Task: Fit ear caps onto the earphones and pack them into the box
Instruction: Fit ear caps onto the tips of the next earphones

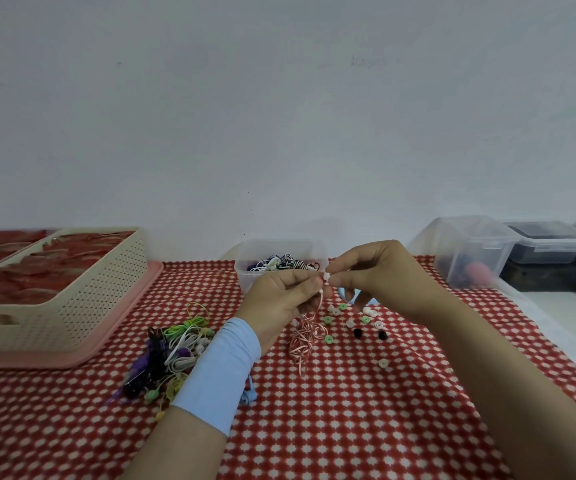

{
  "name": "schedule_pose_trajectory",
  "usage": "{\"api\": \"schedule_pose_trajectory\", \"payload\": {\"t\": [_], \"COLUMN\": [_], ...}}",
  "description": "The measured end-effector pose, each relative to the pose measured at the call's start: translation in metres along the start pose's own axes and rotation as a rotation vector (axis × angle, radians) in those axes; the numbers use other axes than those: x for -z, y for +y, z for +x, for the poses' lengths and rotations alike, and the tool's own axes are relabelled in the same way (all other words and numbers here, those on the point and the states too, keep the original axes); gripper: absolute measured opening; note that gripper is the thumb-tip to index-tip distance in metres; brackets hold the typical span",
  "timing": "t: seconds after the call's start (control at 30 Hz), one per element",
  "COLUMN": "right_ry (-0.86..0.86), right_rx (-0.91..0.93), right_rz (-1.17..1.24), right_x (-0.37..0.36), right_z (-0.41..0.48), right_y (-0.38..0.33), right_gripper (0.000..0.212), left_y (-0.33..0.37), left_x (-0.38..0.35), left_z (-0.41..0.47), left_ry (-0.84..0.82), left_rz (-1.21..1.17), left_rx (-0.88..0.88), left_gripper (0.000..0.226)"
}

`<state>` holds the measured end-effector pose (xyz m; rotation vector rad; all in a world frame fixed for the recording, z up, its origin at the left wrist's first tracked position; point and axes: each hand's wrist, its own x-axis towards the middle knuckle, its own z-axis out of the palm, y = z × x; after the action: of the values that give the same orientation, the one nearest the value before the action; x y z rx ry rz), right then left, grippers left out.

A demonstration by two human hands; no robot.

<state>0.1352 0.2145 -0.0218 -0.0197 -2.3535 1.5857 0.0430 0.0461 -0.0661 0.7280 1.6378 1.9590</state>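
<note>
Fitting a cap is the step in hand, we judge. At mid-frame our left hand [279,296] pinches the bud end of a pink earphone [302,336], its cord trailing onto the cloth [348,410]. Our right hand [380,278] pinches a white cap [327,277] against that bud. Next we must seat the cap squarely, then coil the cord for the box [245,258] just behind our hands. Spare caps [348,322] lie right of centre, and more earphones [175,355] sit lower left.

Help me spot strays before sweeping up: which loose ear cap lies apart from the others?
The pale cap, alone and nearest the camera, in front of the two black caps; the green and white ones cluster farther back.
</note>
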Motion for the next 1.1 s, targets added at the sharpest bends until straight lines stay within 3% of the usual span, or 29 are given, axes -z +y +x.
{"api": "schedule_pose_trajectory", "payload": {"t": [0.33, 0.67, 1.1], "right_ry": [-0.028, -0.106, -0.121], "right_rx": [-0.062, -0.154, -0.21], "right_rz": [0.11, 0.161, 0.148], "right_x": [-0.0011, -0.0022, -0.0055], "right_z": [-0.0026, -0.0036, -0.0048], "right_y": [-0.0036, -0.0006, -0.0034], "right_gripper": [0.01, 0.012, 0.01], "left_y": [0.0001, 0.0016, 0.0054], "left_x": [0.0021, 0.0067, 0.008], "left_z": [0.0004, -0.0009, -0.0037], "left_ry": [0.032, -0.052, -0.049], "left_rz": [0.005, 0.014, 0.256], "left_rx": [-0.036, -0.045, -0.143], "left_gripper": [0.021, 0.023, 0.016]}}
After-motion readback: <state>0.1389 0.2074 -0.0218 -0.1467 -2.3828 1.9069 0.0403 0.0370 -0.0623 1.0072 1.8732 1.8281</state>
